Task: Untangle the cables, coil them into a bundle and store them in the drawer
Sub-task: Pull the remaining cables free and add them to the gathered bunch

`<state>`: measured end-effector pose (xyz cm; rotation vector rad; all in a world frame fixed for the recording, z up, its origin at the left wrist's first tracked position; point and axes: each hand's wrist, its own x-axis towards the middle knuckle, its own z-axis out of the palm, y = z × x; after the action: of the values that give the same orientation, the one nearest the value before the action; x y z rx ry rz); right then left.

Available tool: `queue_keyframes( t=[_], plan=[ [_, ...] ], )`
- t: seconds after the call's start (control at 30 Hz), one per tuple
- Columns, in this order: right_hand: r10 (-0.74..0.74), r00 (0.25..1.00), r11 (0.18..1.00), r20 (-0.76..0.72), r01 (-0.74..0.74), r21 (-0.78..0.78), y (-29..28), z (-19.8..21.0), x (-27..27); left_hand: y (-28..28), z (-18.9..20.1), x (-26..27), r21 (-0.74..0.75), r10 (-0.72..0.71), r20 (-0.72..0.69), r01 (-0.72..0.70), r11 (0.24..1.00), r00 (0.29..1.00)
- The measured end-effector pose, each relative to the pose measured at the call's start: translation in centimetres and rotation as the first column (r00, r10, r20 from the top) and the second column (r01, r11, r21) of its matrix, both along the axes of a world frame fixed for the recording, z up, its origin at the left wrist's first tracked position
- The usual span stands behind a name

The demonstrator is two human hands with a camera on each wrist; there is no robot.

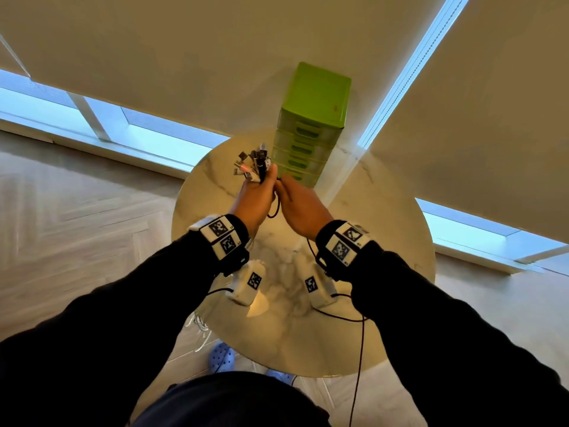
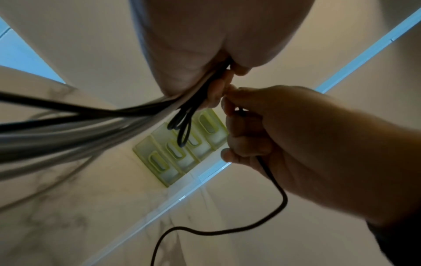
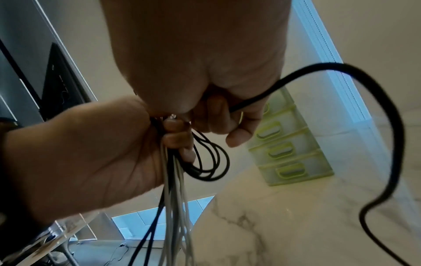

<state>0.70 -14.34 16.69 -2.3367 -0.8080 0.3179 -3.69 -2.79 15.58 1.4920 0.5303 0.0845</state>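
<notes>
My left hand (image 1: 260, 188) is held above the table and grips a bundle of white and black cables (image 3: 175, 181). Their plugs (image 1: 253, 163) stick up out of the fist, and short black loops (image 3: 212, 162) hang beside its fingers. My right hand (image 1: 291, 195) is right against it, fingers curled round one black cable (image 3: 376, 86) that arcs away and trails down (image 2: 276, 181). The green drawer unit (image 1: 311, 124) stands at the table's far edge behind both hands; the drawers in view look closed.
The round marble table (image 1: 385, 229) lies under the hands. White cable strands (image 1: 200, 329) hang past its near left edge. Blue clogs (image 1: 222, 356) show on the wooden floor below. Blinds and low windows surround the table.
</notes>
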Motion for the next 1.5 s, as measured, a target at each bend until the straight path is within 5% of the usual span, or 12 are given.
queue_keyframes(
  t=[0.23,0.37,0.47,0.6,0.7,0.8,0.9,1.0,1.1,1.33,1.5],
  plan=[
    [0.178,0.98,0.983,-0.092,-0.173,0.063,-0.7,0.2,-2.6,1.3,-0.2,1.1,-0.11,0.037,0.111,-0.025,0.994,0.993],
    [0.243,0.891,0.97,-0.382,-0.22,0.105,-3.2,-0.8,-3.0,3.0,0.2,2.2,-0.317,0.269,0.201,-0.198,0.928,0.942],
    [0.262,0.845,0.945,-0.466,-0.323,-0.055,-6.2,-3.1,-2.9,5.4,0.5,2.9,-0.376,0.413,0.2,-0.32,0.87,0.889],
    [0.091,0.922,0.893,-0.377,-0.243,-0.379,-9.9,-6.6,0.4,7.0,1.7,2.9,-0.327,0.43,0.226,-0.348,0.879,0.874],
    [-0.077,0.981,0.887,-0.18,-0.016,-0.462,-9.2,-5.6,3.8,5.0,1.0,2.4,-0.172,0.263,0.22,-0.227,0.958,0.939],
    [-0.186,0.976,0.97,-0.117,0.163,-0.182,-5.8,-2.5,4.8,2.0,-0.5,1.8,0.015,0.042,0.151,-0.045,0.999,0.988],
    [-0.094,0.993,0.992,-0.07,0.099,0.081,-2.0,0.0,3.3,-0.1,-0.7,1.3,0.079,-0.064,0.06,0.06,0.995,0.996],
    [0.009,0.998,0.978,-0.066,0.005,0.207,0.1,0.7,1.4,-0.6,0.2,1.5,-0.109,-0.009,0.131,0.023,0.994,0.991],
    [0.119,0.989,0.981,-0.09,-0.103,0.167,-0.2,0.3,0.4,0.2,1.0,1.7,-0.275,0.018,0.139,0.021,0.961,0.99],
    [0.252,0.939,0.966,-0.235,-0.257,0.01,-4.0,-2.5,-0.2,2.6,1.0,3.3,-0.267,0.247,0.206,-0.188,0.945,0.947],
    [0.13,0.933,0.962,-0.334,-0.201,-0.186,-9.3,-6.1,1.0,6.4,1.8,3.9,-0.241,0.372,0.194,-0.324,0.915,0.908]
  ],
)
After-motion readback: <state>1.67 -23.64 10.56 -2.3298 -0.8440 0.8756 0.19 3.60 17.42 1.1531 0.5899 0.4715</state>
